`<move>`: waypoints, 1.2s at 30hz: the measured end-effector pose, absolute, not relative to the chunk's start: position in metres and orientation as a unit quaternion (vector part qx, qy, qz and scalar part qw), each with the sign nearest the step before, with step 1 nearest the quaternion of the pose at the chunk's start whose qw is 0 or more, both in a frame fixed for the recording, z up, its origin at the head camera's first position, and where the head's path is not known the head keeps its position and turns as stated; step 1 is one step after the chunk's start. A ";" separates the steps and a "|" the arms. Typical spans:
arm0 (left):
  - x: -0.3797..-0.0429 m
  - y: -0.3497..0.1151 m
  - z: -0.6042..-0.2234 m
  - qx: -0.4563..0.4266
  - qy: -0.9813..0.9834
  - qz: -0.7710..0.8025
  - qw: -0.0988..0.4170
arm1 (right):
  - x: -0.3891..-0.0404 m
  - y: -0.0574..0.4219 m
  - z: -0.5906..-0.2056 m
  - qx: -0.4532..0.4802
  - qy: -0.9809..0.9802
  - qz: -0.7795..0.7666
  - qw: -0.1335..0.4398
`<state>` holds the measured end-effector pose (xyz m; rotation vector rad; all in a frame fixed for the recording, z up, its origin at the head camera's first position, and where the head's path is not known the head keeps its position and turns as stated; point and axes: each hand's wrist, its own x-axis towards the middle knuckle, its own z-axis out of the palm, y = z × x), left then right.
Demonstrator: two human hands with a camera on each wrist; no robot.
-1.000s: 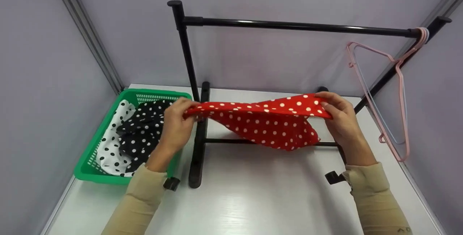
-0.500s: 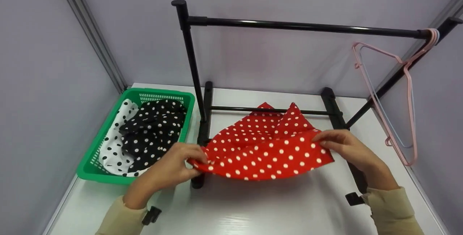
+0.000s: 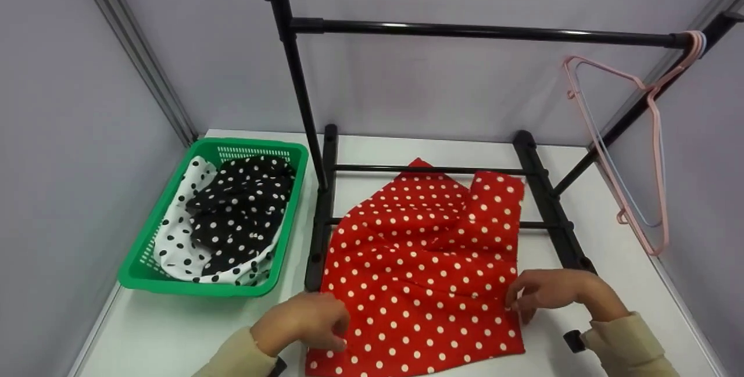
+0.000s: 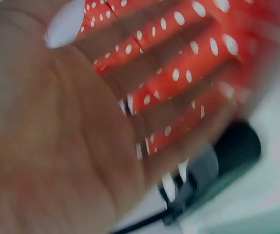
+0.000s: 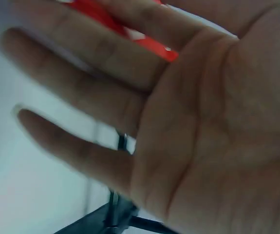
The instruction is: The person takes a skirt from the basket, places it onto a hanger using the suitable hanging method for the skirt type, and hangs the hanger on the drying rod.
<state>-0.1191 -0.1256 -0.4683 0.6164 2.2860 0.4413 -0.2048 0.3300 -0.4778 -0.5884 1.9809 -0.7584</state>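
A red cloth with white dots (image 3: 424, 284) lies spread over the rack's lower bars and the table, creased across its middle. One far corner reaches past the back bar, and a folded flap stands at the far right. My left hand (image 3: 308, 322) is over the cloth's near left edge; in the left wrist view its fingers (image 4: 169, 114) are spread, with red fabric showing between them. At the right edge is my right hand (image 3: 552, 293), fingertips right at the fabric. Its fingers (image 5: 81, 92) extend apart in the right wrist view, where the thumb tip is out of sight.
To the left stands a green basket (image 3: 128, 272) with black dotted cloth (image 3: 238, 214) and white dotted cloth (image 3: 174, 243) inside. Behind the red cloth rises a black garment rack (image 3: 465, 29). Pink and pale blue hangers (image 3: 657, 162) hang at its right end.
The red cloth, earlier stretched in the air between both hands, has come down toward me and now lies flat. Both hands have moved nearer and loosened from its edge.
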 end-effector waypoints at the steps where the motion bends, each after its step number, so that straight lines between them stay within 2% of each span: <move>1: -0.121 -0.118 -0.472 0.236 0.894 0.156 0.347 | -0.206 0.330 -0.479 -0.232 0.811 -0.300 0.445; 4: -0.130 -0.095 -0.486 0.248 0.907 0.150 0.307 | -0.214 0.331 -0.478 -0.239 0.852 -0.287 0.368; 8: -0.141 -0.071 -0.510 0.242 0.907 0.164 0.304 | -0.236 0.334 -0.471 -0.230 0.904 -0.284 0.221; 14: -0.146 -0.057 -0.531 0.217 0.907 0.186 0.310 | -0.263 0.329 -0.467 -0.110 0.948 -0.297 -0.002; 16: -0.146 -0.057 -0.531 0.216 0.905 0.191 0.312 | -0.269 0.326 -0.465 -0.071 0.947 -0.308 -0.051; 17: -0.146 -0.057 -0.531 0.215 0.904 0.194 0.314 | -0.272 0.324 -0.464 -0.056 0.947 -0.310 -0.056; 19: -0.147 -0.058 -0.530 0.214 0.902 0.200 0.317 | -0.277 0.319 -0.461 -0.045 0.950 -0.307 -0.030; 23: -0.147 -0.058 -0.530 0.215 0.901 0.208 0.314 | -0.287 0.305 -0.455 -0.051 0.955 -0.277 0.091; 26: -0.147 -0.058 -0.531 0.222 0.904 0.203 0.303 | -0.292 0.293 -0.452 -0.065 0.953 -0.262 0.136; 30: -0.148 -0.056 -0.534 0.230 0.905 0.201 0.295 | -0.290 0.281 -0.448 -0.140 0.952 -0.250 0.110; 36: -0.149 -0.059 -0.533 0.224 0.906 0.194 0.303 | -0.268 0.253 -0.435 -0.324 0.915 -0.239 -0.010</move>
